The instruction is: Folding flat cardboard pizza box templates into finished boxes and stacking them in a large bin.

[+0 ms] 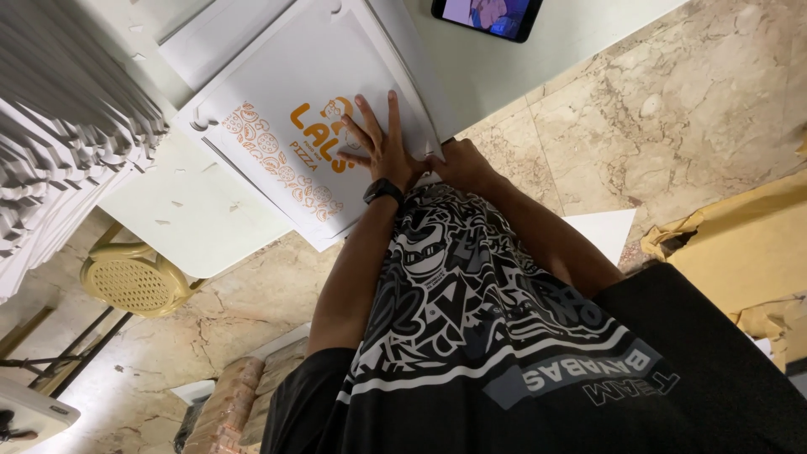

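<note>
A flat white pizza box [277,92] with orange print lies on a white table [521,67], hanging over the table's near edge. My left hand [380,145], with a dark watch on the wrist, lies flat on the box lid with its fingers spread. My right hand [461,164] is curled at the box's near corner and grips the edge there. Its fingertips are hidden. Below the hands I see my black-and-white patterned shirt.
A tall stack of flat white box blanks [59,126] stands at the left. At the table's far edge lies a phone [487,15] with its screen lit. A yellow plastic stool [134,282], brown packing paper [740,244] and a white sheet [603,229] are on the marble floor.
</note>
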